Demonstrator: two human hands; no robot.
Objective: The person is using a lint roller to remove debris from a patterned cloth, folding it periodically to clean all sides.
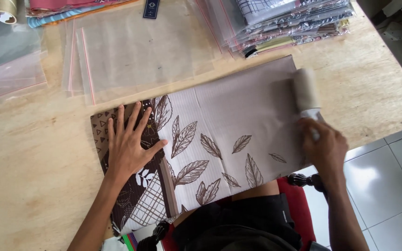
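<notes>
A folded cloth (219,139), grey with brown leaf prints and a dark brown patterned end, is laid flat near the front edge of a wooden table (33,176). It is pinned down at its dark end by the left hand (129,142), whose fingers (121,118) are spread wide and pressed flat on the fabric, nothing being gripped. At the opposite, plain grey end a lint roller (307,88) is set upon the cloth, its handle being enclosed by the right hand (324,146), with the fingers curled tightly together around it. As far as can be judged, the rolling is in hand at the right end only; the leaf-printed middle and the dark left part are yet to be passed over, though how clean any part is cannot be told. The cloth is not yet bagged: empty clear plastic bags (140,51) are lain beyond it, touching its far edge, and a stack of already bagged fabrics (289,21) is seen at the far right of the table.
</notes>
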